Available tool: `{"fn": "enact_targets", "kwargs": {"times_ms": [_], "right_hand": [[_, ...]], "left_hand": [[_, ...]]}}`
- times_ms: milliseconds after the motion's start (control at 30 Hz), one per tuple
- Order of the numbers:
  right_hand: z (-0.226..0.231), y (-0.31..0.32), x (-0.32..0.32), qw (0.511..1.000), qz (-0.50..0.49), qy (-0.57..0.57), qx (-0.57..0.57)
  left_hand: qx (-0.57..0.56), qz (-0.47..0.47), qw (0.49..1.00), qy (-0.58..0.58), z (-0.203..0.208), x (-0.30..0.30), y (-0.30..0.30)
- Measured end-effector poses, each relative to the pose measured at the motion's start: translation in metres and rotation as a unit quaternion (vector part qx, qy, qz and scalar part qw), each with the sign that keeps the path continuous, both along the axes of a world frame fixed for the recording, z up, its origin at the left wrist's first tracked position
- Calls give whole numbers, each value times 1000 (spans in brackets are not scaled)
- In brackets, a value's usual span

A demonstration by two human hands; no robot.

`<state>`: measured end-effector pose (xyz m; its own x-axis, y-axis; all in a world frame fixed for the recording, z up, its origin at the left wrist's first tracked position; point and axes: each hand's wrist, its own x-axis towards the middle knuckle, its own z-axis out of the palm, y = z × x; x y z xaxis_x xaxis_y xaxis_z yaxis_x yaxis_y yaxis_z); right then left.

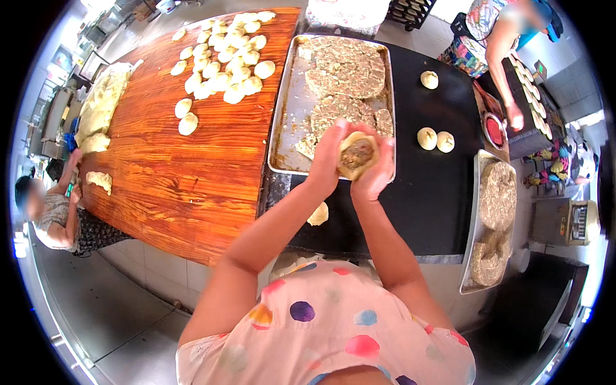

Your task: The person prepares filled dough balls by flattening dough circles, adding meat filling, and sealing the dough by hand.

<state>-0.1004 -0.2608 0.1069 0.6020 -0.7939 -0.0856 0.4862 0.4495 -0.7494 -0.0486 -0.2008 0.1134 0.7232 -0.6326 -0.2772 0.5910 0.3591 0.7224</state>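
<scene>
Between my two hands is a cup-shaped piece of dough with brown filling (357,158), its open side facing up. My left hand (328,154) curves round its left side, and my right hand (378,172) supports it from the right and below. Both are raised over the near edge of a metal tray (280,131) that carries mounds of brown crumbly filling (346,67). A flattened round of dough (317,214) lies on the black tabletop (417,212), close to my left forearm.
Three filled dough balls (428,79) sit to the right. Beyond them are a red bowl (493,130) and another tray of filling (473,221). Many dough pieces (221,80) and a large dough mass (106,102) cover parts of the wooden table (186,192). Co-workers stand at far left and upper right.
</scene>
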Motion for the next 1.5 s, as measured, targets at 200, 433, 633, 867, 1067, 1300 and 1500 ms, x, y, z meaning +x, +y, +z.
{"fn": "enact_targets", "kwargs": {"times_ms": [200, 433, 633, 867, 1067, 1300, 1500], "right_hand": [[-18, 18, 9, 982, -51, 82, -164], [-11, 4, -7, 980, 100, 89, -145], [-10, -13, 4, 992, 52, 106, -35], [-13, 23, 4, 970, -88, 172, -148], [-16, 5, -14, 947, 51, 110, -299], [-1, -2, -26, 800, -41, 228, -553], [28, -32, -48, 807, 115, 180, -550]], "left_hand": [[-23, 87, 994, 64, -12, -18, 1], [34, -51, 998, 28, -21, 13, 26], [65, -70, 989, 111, 24, 23, 7], [-22, 29, 999, 24, -33, -14, 12], [110, -82, 980, -143, -35, 20, 18], [-74, -127, 987, 63, -1, 18, 13], [-13, -313, 949, -36, 13, 16, 32]]}}
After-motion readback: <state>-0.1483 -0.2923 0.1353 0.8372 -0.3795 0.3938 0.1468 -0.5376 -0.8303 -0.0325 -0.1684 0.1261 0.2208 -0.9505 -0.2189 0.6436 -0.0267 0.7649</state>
